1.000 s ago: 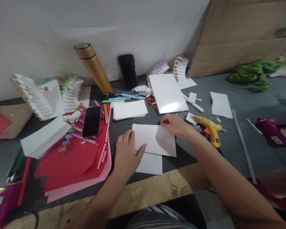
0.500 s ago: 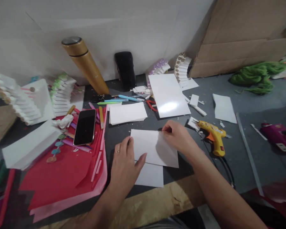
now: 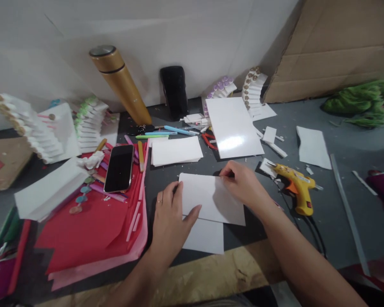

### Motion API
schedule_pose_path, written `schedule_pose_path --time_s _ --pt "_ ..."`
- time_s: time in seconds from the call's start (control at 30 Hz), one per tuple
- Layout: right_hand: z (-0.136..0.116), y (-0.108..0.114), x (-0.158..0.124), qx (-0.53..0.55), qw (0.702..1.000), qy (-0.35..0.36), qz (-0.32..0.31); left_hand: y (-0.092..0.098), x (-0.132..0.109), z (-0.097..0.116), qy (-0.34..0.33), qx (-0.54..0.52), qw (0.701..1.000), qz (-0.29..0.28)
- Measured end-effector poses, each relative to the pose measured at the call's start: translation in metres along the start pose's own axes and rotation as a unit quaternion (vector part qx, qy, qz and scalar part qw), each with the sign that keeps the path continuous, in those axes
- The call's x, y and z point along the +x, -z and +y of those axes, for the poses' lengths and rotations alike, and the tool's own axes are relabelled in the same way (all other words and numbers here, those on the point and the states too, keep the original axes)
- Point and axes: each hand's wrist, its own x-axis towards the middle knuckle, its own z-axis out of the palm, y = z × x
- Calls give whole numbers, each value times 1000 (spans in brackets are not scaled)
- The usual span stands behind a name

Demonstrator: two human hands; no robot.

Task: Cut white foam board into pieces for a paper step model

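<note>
A white paper card (image 3: 200, 194) lies in front of me, overlapping a second white sheet (image 3: 208, 237) beneath it. My left hand (image 3: 169, 217) rests along the card's left edge, its fingers stretched out and its thumb apart on the paper. At the card's top edge, my right hand (image 3: 240, 181) is closed in a pinch on the paper; its fingertips are partly hidden. A stack of white cards (image 3: 177, 151) sits beyond my left hand. Farther back lies a larger glossy white sheet (image 3: 233, 128). To the right of my right hand is a yellow glue gun (image 3: 296, 187).
Red paper sheets (image 3: 83, 238) lie at left, with a phone (image 3: 119, 168) on top. A gold flask (image 3: 123, 87) leans at the wall beside a black case (image 3: 174, 91). A long clear strip (image 3: 348, 217) and green yarn (image 3: 352, 104) are at right.
The whole view has shifted slightly, so things appear a little farther right. Both hands keep nearly the same place on the card.
</note>
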Motion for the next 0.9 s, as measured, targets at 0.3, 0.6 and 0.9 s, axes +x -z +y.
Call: schedule_pose_path --time_s 0.3,0.6,0.9 --pt "2 -2 0 -11 1000 22 12 5 18 -3 112 -87 988 -57" --pt "5 -4 -2 -18 998 48 26 20 62 -4 225 -140 948 -177" --pt "3 1 -4 2 999 42 -8 13 40 9 155 -89 977 -119"
